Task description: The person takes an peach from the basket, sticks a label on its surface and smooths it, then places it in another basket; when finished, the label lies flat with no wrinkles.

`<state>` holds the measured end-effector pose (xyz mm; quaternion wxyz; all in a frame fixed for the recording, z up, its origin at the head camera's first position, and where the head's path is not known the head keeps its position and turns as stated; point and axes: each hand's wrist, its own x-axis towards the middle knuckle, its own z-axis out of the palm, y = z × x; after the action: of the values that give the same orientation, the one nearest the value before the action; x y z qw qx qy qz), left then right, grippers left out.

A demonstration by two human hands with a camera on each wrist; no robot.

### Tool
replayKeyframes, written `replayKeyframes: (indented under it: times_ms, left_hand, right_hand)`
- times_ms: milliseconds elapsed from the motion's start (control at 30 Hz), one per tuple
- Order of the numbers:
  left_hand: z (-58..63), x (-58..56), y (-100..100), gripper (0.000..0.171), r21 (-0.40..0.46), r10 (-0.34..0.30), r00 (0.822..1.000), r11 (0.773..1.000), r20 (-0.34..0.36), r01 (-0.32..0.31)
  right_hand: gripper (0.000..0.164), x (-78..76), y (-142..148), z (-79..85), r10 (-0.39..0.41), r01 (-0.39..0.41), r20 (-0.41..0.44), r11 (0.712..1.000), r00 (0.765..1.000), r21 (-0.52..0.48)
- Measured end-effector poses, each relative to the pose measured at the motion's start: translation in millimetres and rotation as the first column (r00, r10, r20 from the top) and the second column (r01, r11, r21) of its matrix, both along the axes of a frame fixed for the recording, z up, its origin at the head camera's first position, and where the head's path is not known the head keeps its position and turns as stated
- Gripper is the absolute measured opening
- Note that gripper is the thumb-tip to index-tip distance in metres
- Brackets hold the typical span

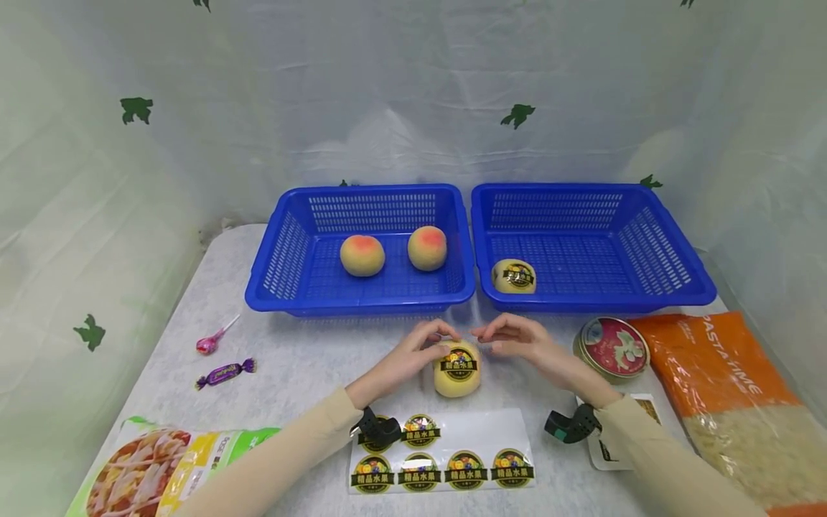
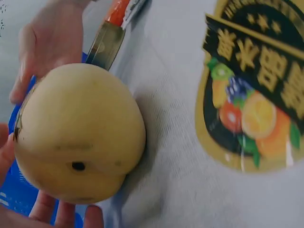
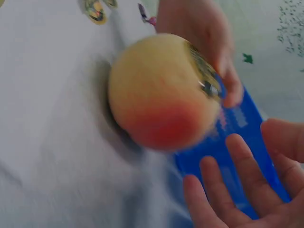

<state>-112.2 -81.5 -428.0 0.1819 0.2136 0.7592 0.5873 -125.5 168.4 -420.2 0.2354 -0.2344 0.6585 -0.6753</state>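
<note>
A round yellow peach (image 1: 452, 388) with a red blush carries a black-and-gold fruit sticker (image 1: 459, 365) on its upper face. My left hand (image 1: 413, 352) holds it from the left, thumb near the sticker and fingers round the far side. In the left wrist view, the peach's (image 2: 85, 118) underside shows a small dark hole. My right hand (image 1: 520, 337) hovers just right of the peach, fingers loosely bent and holding nothing; the right wrist view shows a gap between these fingers (image 3: 247, 178) and the fruit. Below lies a sticker sheet (image 1: 481, 431) with several stickers on it.
Behind stand two blue baskets: the left basket (image 1: 381, 305) holds two peaches (image 1: 362, 256), the right basket (image 1: 601, 298) one stickered peach (image 1: 515, 277). A round tin (image 1: 611, 348), a pasta bag (image 1: 736, 402), a lollipop (image 1: 208, 344), a purple candy (image 1: 226, 373) and a food packet (image 1: 148, 467) lie around.
</note>
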Motion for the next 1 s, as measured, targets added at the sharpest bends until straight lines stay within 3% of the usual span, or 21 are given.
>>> replayKeyframes:
  times_ms: [133,267,400,467,567,667,900,1000]
  left_hand:
    - [1.4,5.5,-4.8,0.039,-0.097,-0.084,0.993,0.992,-0.087,0.075]
    - [3.1,12.4,-5.7,0.053,-0.243,-0.16,0.969,0.964,-0.189,0.112]
    - [4.9,16.2,-1.7,0.053,-0.301,-0.158,0.957,0.95,-0.243,0.081]
    - [7.0,16.6,0.9,0.052,-0.304,-0.136,0.956,0.951,-0.261,0.053]
    - [13.2,15.1,6.1,0.05,-0.286,-0.131,0.937,0.958,-0.324,0.036]
    - [26.0,11.2,14.9,0.049,-0.246,-0.151,0.903,0.968,-0.402,0.053]
    - [72.3,-5.8,44.8,0.048,-0.201,-0.196,0.816,0.974,-0.544,0.099]
    - [86.2,-19.7,57.2,0.049,-0.185,-0.195,0.805,0.977,-0.559,0.108]
  right_hand:
    - [0.025,1.6,32.2,13.8,-0.009,0.01,-0.035,1.0,0.999,0.026]
    - [0.03,2.5,71.7,23.5,-0.037,0.043,-0.067,0.995,0.997,0.085]
    - [0.035,1.1,114.1,28.7,-0.085,0.092,-0.067,0.99,0.994,0.108]
    - [0.036,0.1,133.3,29.8,-0.121,0.127,-0.067,0.987,0.99,0.102]
    - [0.037,-1.9,158.4,30.2,-0.178,0.184,-0.064,0.978,0.982,0.101]
    - [0.037,-4.4,178.0,29.0,-0.216,0.219,-0.052,0.973,0.975,0.073]
    - [0.031,-13.1,201.6,20.5,-0.27,0.27,-0.015,0.962,0.963,-0.03]
    - [0.028,-16.3,205.7,17.2,-0.288,0.287,-0.003,0.956,0.958,-0.057]
